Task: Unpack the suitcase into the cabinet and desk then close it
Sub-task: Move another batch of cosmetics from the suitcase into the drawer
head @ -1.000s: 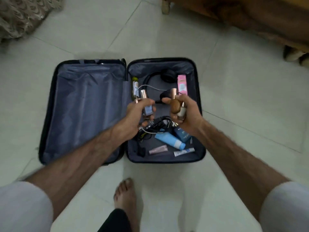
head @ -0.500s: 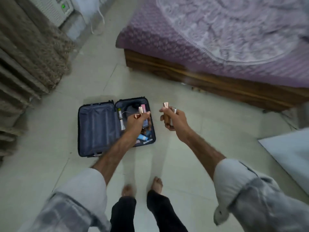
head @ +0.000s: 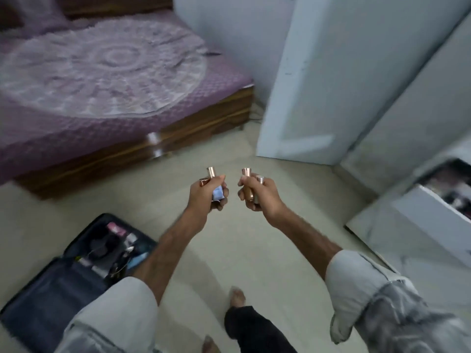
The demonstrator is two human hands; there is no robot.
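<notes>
Above the pale tiled floor (head: pixel 254 250): both hands carry small bottles at chest front, well apart from the suitcase.
Left hand (head: pixel 206 194): fingers curled round a small blue-bodied bottle with rose-gold cap (head: pixel 216 189).
Right hand (head: pixel 260 194): grips a tan rose-gold-capped bottle (head: pixel 247 186) and a silver-capped one beside it.
Handling, judged: light, rigid, smooth — probably glass, so fragile; hold the bodies, not the caps.
Open dark fabric-lined suitcase (head: pixel 51 289): on the floor at lower left, toiletries and cables inside.
Pale blue cabinet door (head: pixel 318 85): stands ahead — likely destination.
</notes>
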